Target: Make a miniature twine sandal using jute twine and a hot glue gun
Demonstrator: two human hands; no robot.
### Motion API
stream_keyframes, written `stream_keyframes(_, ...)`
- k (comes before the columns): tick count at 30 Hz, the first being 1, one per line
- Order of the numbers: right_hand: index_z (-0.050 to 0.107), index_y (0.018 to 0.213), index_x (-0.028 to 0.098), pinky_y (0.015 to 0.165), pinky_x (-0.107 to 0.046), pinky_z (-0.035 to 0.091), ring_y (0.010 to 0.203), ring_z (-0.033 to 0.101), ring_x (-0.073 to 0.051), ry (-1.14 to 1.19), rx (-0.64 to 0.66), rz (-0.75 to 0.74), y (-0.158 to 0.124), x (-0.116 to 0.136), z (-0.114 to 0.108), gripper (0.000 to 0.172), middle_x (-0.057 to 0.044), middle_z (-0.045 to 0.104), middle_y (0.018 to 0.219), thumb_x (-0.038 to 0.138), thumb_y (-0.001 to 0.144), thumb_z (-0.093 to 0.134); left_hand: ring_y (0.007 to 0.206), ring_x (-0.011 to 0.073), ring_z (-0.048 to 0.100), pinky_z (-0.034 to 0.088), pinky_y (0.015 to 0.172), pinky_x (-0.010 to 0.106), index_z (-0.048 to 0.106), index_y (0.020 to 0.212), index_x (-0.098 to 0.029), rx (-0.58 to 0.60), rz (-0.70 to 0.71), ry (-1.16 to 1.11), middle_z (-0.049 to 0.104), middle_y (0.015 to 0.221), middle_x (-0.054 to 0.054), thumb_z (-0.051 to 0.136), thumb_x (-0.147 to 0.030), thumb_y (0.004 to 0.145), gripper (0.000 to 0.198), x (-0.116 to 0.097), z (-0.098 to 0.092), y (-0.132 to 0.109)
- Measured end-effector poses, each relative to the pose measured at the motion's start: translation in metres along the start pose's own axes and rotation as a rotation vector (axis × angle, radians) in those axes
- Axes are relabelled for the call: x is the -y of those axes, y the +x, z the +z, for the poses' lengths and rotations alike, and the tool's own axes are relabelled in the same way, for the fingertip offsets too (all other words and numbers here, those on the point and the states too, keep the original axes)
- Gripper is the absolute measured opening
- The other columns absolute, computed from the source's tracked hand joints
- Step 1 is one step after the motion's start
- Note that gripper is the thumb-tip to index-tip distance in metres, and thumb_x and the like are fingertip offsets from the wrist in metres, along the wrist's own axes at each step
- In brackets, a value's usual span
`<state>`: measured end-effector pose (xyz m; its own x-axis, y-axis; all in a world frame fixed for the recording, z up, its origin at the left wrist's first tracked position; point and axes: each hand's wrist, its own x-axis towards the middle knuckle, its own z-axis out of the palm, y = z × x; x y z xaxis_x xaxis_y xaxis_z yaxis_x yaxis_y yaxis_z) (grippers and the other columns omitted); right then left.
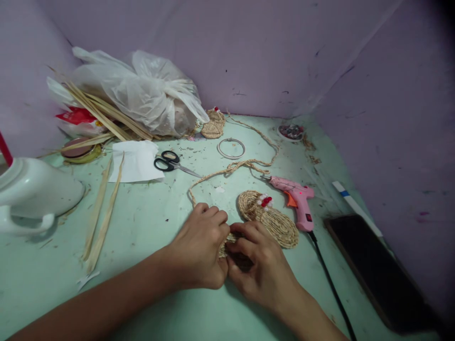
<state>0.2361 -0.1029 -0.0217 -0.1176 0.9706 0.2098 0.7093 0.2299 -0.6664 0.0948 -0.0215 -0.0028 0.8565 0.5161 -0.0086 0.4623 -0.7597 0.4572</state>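
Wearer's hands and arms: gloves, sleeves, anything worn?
Nothing worn. Left hand and right hand are bare: no gloves, rings or watch visible. Left forearm and right forearm are uncovered to the frame edge; no sleeve shows.

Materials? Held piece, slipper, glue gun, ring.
Piece in left hand and right hand: tan plaited plant fibre, straw or jute, matte, mostly hidden.
Slipper: same fibre, coiled braid visible.
Glue gun: smooth pink plastic, orange trigger.
Ring: thin pale hoop, metal or plastic, unclear.

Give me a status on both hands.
Left hand and right hand pinch small braided straw piece. Oval woven straw slipper just beyond. Pink plastic glue gun beside it.
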Motion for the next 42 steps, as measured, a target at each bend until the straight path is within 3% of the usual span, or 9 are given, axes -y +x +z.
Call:
stream_keyframes(6,0.064,0.075,0.015,0.074,-0.039,0.047,0.085,0.053,-0.022,0.003,-0.021,0.003,0.001,0.001,0.000,0.019,-0.009,0.064,0.097,0.005,0.060,0.061,0.080,0.0218,0.047,0.034,0.079,0.039,0.056,0.070,-0.016,0.012,-0.014,0.023,0.054,0.080,0.007,0.054,-0.022,0.058,0.014,-0.002,-0.001,-0.001)
stream_keyframes(16,0.061,0.108,0.009,0.090,-0.039,0.048,0.104,0.052,-0.024,-0.104,-0.037,-0.069,-0.013,0.003,0.003,0.034,-0.012,0.065,0.109,0.008,0.074,0.055,0.084,0.0241,0.048,0.035,0.083,0.042,0.060,0.081,-0.014,0.101,-0.032,0.050,0.055,0.086,0.009,0.052,-0.024,0.063,0.023,-0.007,-0.012,-0.002)
stream_keyframes(23,0.064,0.104,0.009,0.087,-0.044,0.050,0.099,0.054,-0.027,-0.147,0.087,-0.013,-0.005,0.011,-0.001,0.033,-0.014,0.064,0.108,0.008,0.072,0.053,0.081,0.0229,0.048,0.035,0.080,0.041,0.059,0.075,-0.015,0.056,-0.025,0.038,0.056,0.082,0.008,0.053,-0.024,0.059,0.019,-0.005,-0.007,-0.001)
stream_keyframes(31,0.064,0.098,0.011,0.080,-0.043,0.051,0.093,0.053,-0.026,-0.090,0.048,-0.006,-0.005,0.009,0.001,0.032,-0.013,0.063,0.103,0.006,0.068,0.054,0.075,0.0193,0.048,0.035,0.075,0.038,0.054,0.066,-0.016,-0.011,-0.002,-0.020,0.056,0.076,0.004,0.055,-0.021,0.052,0.015,-0.001,-0.001,0.002)
stream_keyframes(35,0.064,0.095,0.016,0.079,-0.042,0.050,0.092,0.053,-0.025,-0.065,0.031,0.015,-0.005,0.009,0.001,0.030,-0.010,0.064,0.102,0.007,0.069,0.054,0.074,0.0192,0.047,0.034,0.074,0.038,0.054,0.065,-0.016,0.002,-0.002,-0.030,0.056,0.075,0.003,0.054,-0.019,0.051,0.015,0.000,-0.002,0.004)
stream_keyframes(42,0.065,0.094,0.014,0.080,-0.042,0.050,0.092,0.053,-0.025,-0.082,0.052,0.016,-0.004,0.007,-0.001,0.029,-0.011,0.064,0.102,0.005,0.068,0.056,0.078,0.0206,0.049,0.036,0.078,0.039,0.055,0.069,-0.015,0.022,-0.019,0.007,0.057,0.078,0.004,0.056,-0.018,0.054,0.015,-0.006,-0.003,0.004)
